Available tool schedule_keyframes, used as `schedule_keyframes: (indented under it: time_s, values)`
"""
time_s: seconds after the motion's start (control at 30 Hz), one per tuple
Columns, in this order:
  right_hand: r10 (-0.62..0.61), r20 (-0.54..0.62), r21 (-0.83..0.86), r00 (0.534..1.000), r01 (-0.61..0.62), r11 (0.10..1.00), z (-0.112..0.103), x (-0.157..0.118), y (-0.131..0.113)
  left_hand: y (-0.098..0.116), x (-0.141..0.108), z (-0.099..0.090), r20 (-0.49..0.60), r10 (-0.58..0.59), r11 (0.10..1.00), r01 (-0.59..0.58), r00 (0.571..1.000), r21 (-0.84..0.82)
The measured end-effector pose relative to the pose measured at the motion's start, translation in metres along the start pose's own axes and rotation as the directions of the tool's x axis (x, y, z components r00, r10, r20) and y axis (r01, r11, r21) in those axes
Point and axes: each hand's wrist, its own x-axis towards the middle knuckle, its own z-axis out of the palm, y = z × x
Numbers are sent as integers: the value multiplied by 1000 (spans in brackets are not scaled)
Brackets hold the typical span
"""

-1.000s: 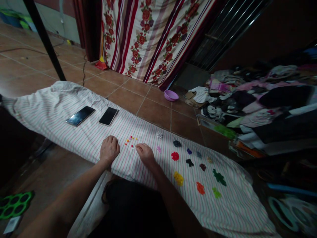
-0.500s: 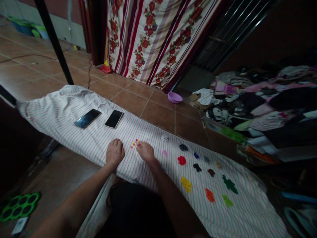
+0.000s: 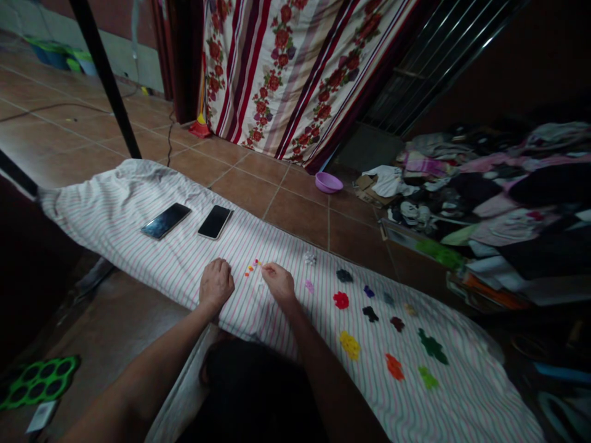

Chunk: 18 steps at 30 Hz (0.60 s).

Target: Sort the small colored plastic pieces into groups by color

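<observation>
My left hand [image 3: 217, 284] lies curled on the striped cloth [image 3: 184, 271], fingers closed and tucked under, so its palm is hidden. Just right of it, a short row of tiny coloured pieces [image 3: 250, 269], red, orange, yellow and pink, sits on the cloth. At the right end of this row my right hand [image 3: 279, 283] is closed in a pinch. Whatever its fingertips hold is too small to name. Beyond that hand lie small heaps of similar pieces, sorted by colour, among them a pink heap [image 3: 309, 286], a white heap [image 3: 309, 258] and a red heap [image 3: 341, 300].
Two phones, one dark [image 3: 166, 221] and one with a pale edge [image 3: 215, 222], lie at the left. Yellow [image 3: 349, 346], orange [image 3: 394, 367] and dark green [image 3: 433, 346] heaps are to the right. A purple basin [image 3: 329, 182] stands on the tiled floor.
My right hand has drawn slightly right, away from the row of tiny pieces, still pinched. My left hand stays in place. The whole view has shifted a little.
</observation>
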Motion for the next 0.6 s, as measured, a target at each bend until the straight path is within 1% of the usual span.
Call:
schedule_keyframes:
  time_s: [0.1,0.17,0.23,0.3,0.43,0.6]
  values:
    - [57,-39,251,998,-45,967,-5,-6,11,-1,-1,1,2,8,1000,-8,1000,0]
    - [111,-37,408,993,-87,909,-9,-12,19,-1,-1,1,3,7,1000,-7,1000,0]
    - [179,-28,508,983,-140,850,-12,-20,27,0,0,0,8,1,1000,-1,1000,2]
    - [236,-26,547,971,-184,816,-14,-29,35,0,0,-1,17,-3,1000,3,1000,10]
    - [305,-8,534,952,-254,807,-24,-49,44,2,1,-6,23,-2,999,1,1000,41]
    - [306,-70,555,950,-218,803,-47,-72,53,3,0,-9,33,10,997,-12,999,73]
